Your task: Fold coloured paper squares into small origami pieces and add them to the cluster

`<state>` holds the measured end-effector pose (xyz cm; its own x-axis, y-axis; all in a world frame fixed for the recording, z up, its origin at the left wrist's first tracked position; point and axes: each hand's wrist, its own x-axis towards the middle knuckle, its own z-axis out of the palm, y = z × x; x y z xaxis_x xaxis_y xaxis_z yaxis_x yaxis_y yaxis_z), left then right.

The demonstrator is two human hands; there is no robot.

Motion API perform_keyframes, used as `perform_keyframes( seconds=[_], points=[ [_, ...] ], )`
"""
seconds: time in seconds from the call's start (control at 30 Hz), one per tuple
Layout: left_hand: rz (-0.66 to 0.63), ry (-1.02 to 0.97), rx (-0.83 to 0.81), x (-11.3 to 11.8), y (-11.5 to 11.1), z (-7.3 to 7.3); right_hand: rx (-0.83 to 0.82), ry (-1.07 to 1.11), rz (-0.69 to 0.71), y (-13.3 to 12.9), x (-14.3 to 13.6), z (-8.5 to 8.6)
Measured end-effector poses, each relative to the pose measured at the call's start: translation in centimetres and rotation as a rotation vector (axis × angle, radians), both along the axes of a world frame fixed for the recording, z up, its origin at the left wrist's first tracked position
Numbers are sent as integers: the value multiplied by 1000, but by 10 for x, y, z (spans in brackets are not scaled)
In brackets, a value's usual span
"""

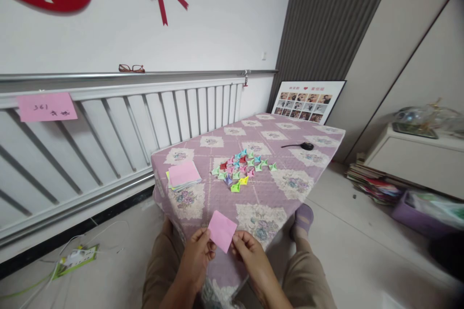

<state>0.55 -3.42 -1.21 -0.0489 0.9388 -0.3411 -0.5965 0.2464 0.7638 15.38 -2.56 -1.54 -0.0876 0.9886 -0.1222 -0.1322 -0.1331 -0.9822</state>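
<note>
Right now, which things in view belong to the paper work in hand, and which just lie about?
Belonging, seemingly: pink sheet, held by left hand and right hand; paper stack; folded shapes.

Lying about: glasses; black object; photo board; power strip; purple bin.

Home rm w/ radiator [125, 130], framed pics [308, 101]

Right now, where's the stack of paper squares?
In the head view, the stack of paper squares lies on the floral tablecloth near its left edge, left of the folded paper pieces and beyond the left hand.
</note>
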Motion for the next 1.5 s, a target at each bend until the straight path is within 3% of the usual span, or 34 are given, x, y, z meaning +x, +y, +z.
perform_keyframes(
  seconds=[0.23, 0.67, 0.87, 1.07, 1.23, 1.37, 1.5],
  points=[
    [1, -34, -17, 2, -2, 1, 26, 23, 88, -1, 0, 0],
    [-14, -63, 30, 0, -10, 5, 137, 4, 212, -14, -8, 22],
    [-42, -61, 93, 0, -14, 6, 158, -14, 217, -19, -13, 22],
    [-85, -78, 159, 0, -22, 14, 244, -324, 47, -23, -12, 12],
    [-109, -87, 178, -8, -28, 21, 432, -650, -168, -30, -5, 20],
    [-218, 50, 187, -11, -27, 15, 458, -666, -205, -32, -2, 27],
    [-240, 360, 175, -7, -20, 5, 335, -508, -176, -28, 2, 19]
  ],
)
